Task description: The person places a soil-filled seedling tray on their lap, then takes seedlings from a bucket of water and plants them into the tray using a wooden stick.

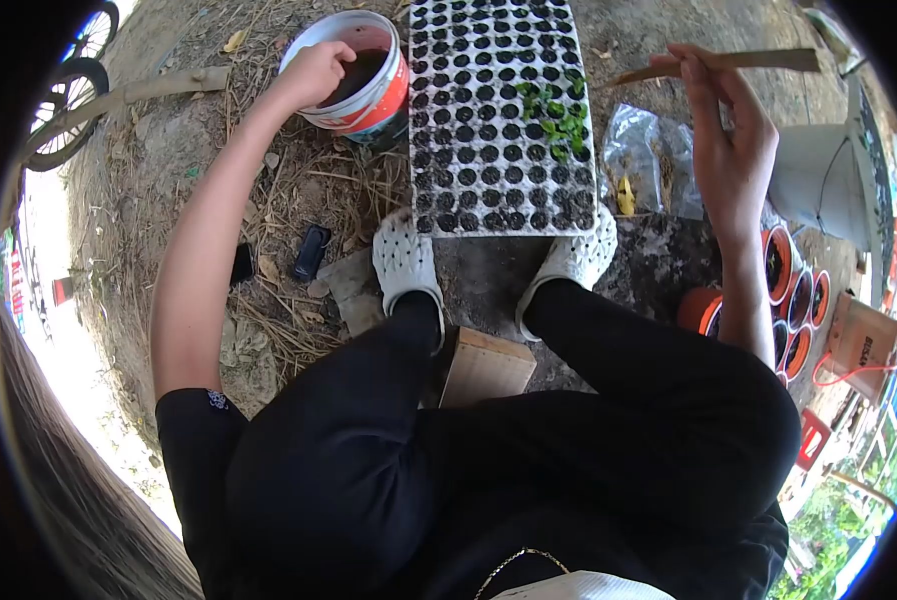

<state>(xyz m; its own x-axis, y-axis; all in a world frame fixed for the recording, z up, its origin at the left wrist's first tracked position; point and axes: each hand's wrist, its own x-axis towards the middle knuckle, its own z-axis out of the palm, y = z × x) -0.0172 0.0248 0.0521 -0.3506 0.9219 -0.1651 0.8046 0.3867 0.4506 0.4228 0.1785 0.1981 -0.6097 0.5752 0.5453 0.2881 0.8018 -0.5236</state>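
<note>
My left hand (317,72) is over the rim of a white-and-red bucket (377,112) with dark contents. Its fingers are curled together, and whatever they may hold is hidden. My right hand (731,140), raised on the right, grips a thin flat wooden stick (777,60) whose narrower end points left. Between the hands lies a white seedling tray (504,233) with rows of soil-filled cells. Small green seedlings (561,115) stand in a cluster on its right side. Neither hand touches the tray.
My white clogs (406,255) flank the tray's near edge. A clear plastic bag (637,150) lies right of it, near a grey bucket (819,175) and several orange pots (779,260). A wooden block (487,367) sits between my legs; a black object (312,252) lies left.
</note>
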